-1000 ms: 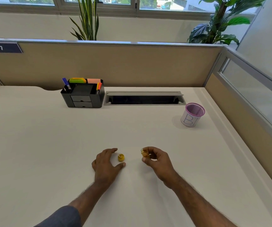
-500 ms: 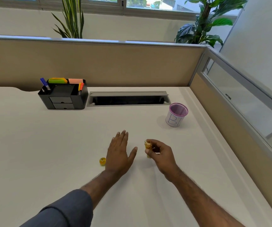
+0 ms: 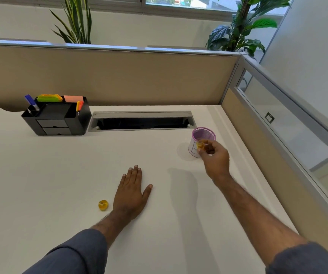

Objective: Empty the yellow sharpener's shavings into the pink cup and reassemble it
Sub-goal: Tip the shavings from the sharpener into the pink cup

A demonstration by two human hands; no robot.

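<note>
The yellow sharpener is in two pieces. Its small round yellow piece (image 3: 103, 205) lies alone on the desk, just left of my left hand (image 3: 132, 191), which rests flat with fingers spread and holds nothing. The other yellow translucent piece (image 3: 200, 144) is pinched in the fingers of my right hand (image 3: 215, 160), raised at the near rim of the pink mesh cup (image 3: 203, 133). The cup stands upright at the right of the desk, with a white label on its side partly hidden by my hand.
A black desk organiser (image 3: 57, 119) with pens and sticky notes stands at the back left. A grey cable slot (image 3: 141, 121) lies open behind the cup. Beige partitions (image 3: 108, 76) close the back and right sides of the desk.
My right hand has carried the sharpener piece from the desk's middle up to the pink cup. My left hand let go of the small yellow piece and went flat beside it.
</note>
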